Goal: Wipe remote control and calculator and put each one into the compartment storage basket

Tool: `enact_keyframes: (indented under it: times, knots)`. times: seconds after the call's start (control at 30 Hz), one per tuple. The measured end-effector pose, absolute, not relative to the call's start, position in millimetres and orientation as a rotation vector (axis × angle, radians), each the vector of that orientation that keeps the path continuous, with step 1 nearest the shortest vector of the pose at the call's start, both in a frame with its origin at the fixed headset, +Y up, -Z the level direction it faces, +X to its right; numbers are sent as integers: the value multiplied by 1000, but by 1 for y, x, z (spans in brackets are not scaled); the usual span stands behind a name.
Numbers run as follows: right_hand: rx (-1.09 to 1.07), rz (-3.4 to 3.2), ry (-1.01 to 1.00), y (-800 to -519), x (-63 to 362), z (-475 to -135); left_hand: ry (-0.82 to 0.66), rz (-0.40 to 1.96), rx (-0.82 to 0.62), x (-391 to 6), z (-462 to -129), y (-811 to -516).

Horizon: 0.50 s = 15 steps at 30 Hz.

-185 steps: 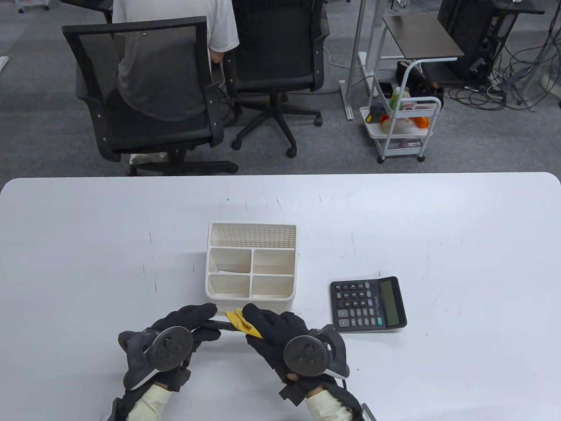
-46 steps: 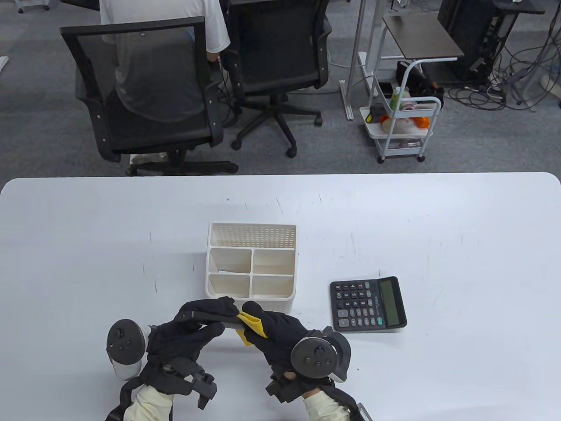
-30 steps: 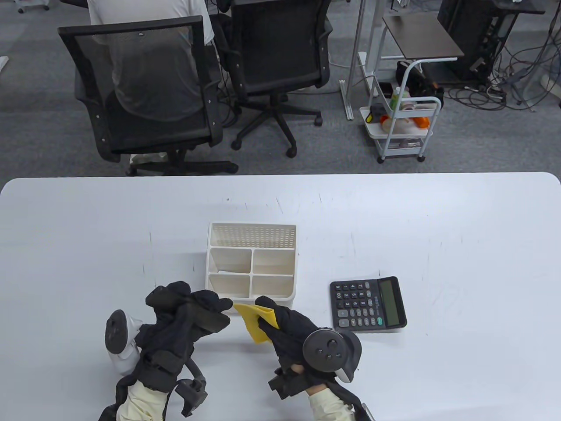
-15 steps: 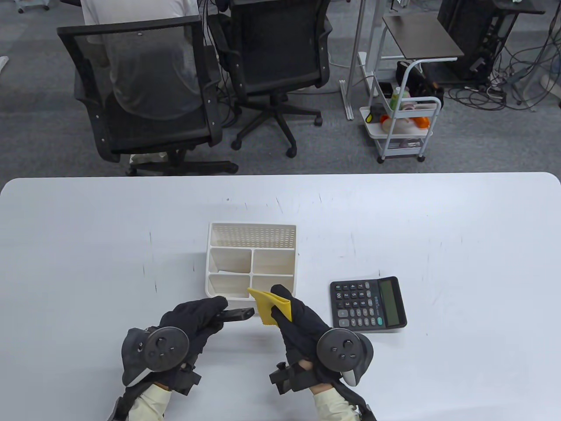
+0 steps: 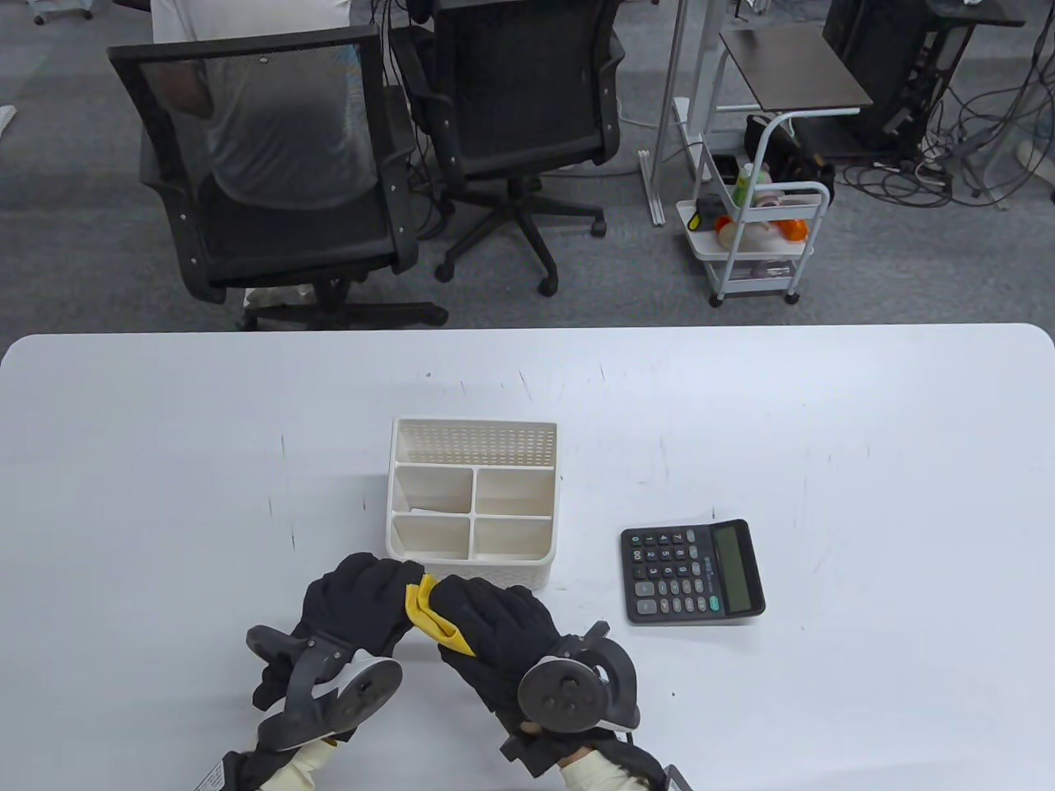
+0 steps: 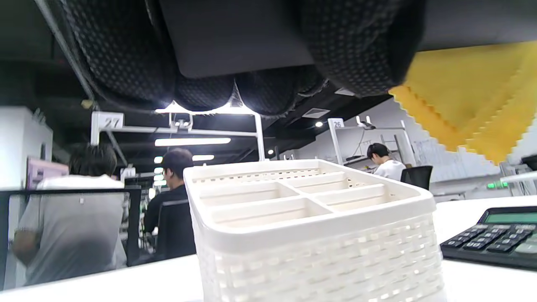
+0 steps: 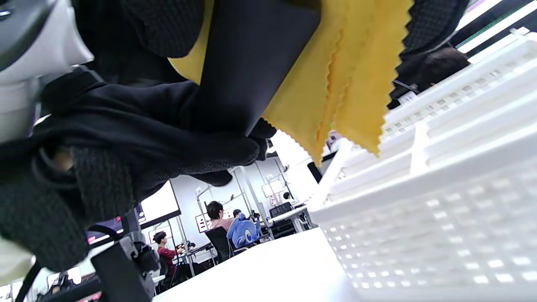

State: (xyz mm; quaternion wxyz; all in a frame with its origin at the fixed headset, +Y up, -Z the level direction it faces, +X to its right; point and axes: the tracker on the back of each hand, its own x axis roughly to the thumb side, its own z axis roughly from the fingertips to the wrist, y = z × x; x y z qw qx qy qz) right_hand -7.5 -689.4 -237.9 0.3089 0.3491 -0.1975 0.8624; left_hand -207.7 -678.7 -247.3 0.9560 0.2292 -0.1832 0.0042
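From above, the left hand point(image 5: 358, 597) and the right hand point(image 5: 486, 622) meet just in front of the white basket point(image 5: 471, 430) on the bench point(image 5: 865, 428). A yellow cloth point(image 5: 429, 614) peeks out between the two gloves. The remote cannot be seen here because the hands cover it. The calculator point(image 5: 692, 572) lies flat on the bench to the right of the basket, apart from both hands. In the left wrist view, the left fingers point(image 6: 361, 42) curl around the flat black remote point(image 6: 239, 33) and hold it up above the basket point(image 6: 319, 235). The cloth point(image 6: 470, 100) hangs at the right end of the remote, and the calculator point(image 6: 495, 241) sits low on the right. In the right wrist view, the right hand's fingers point(image 7: 432, 21) press the cloth point(image 7: 335, 84) around the remote point(image 7: 251, 63), gripping both, with the basket point(image 7: 440, 201) close by on the right.
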Motion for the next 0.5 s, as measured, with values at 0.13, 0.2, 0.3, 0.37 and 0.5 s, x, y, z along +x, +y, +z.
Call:
enact_keyframes:
  times: [0.13, 0.2, 0.3, 0.37, 0.5]
  knots:
    - [1014, 2348, -624, -685, -17, -229, -421, 26, 502, -208, -245, -677]
    - [999, 2364, -612, -685, -17, -230, -437, 6, 546, -208, -243, -675]
    - [891, 2368, -510, -686, -13, -234, -436, 4, 590, -213, -245, -674]
    - [873, 2355, -524, -685, -10, -236, -403, 18, 562, -217, -249, -675]
    - [912, 2362, -578, -685, -8, -234, -364, 27, 532, -223, -252, -678]
